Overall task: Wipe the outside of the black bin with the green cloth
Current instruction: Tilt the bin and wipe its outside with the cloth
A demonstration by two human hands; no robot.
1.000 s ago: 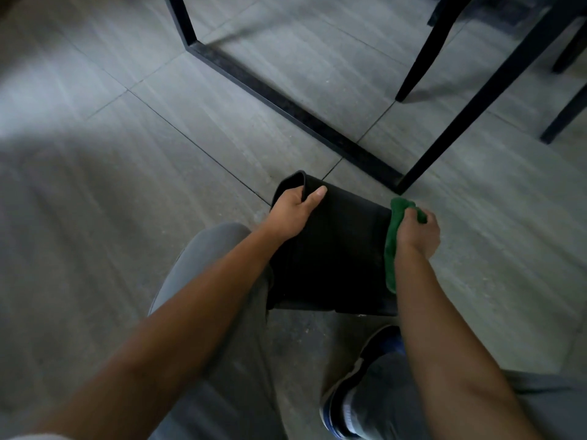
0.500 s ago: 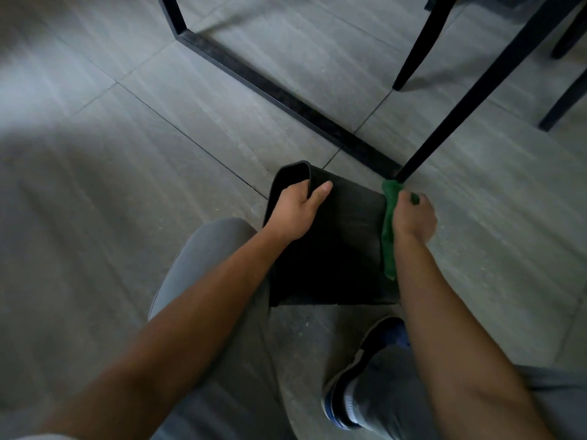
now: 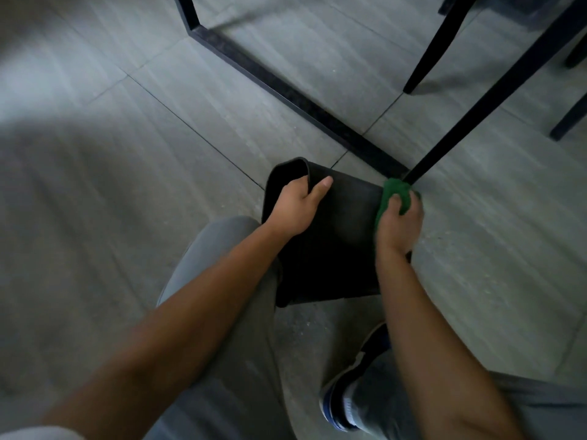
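Note:
The black bin (image 3: 336, 242) lies tilted on the grey tiled floor between my knees, its open rim at the far left. My left hand (image 3: 297, 206) grips that rim, fingers curled inside and thumb laid along the outer wall. My right hand (image 3: 401, 222) holds the bunched green cloth (image 3: 394, 193) against the bin's far right edge, close to a black table leg. Part of the cloth is hidden under my fingers.
A black table frame bar (image 3: 286, 90) runs diagonally across the floor just beyond the bin. Slanted black legs (image 3: 495, 90) and chair legs (image 3: 432, 46) stand at the upper right. My grey trouser leg (image 3: 219, 281) and blue shoe (image 3: 352, 385) are below the bin.
My right hand has slid the green cloth up the bin's right side toward its far corner. The cloth now bunches at the top. My left hand keeps its grip on the rim.

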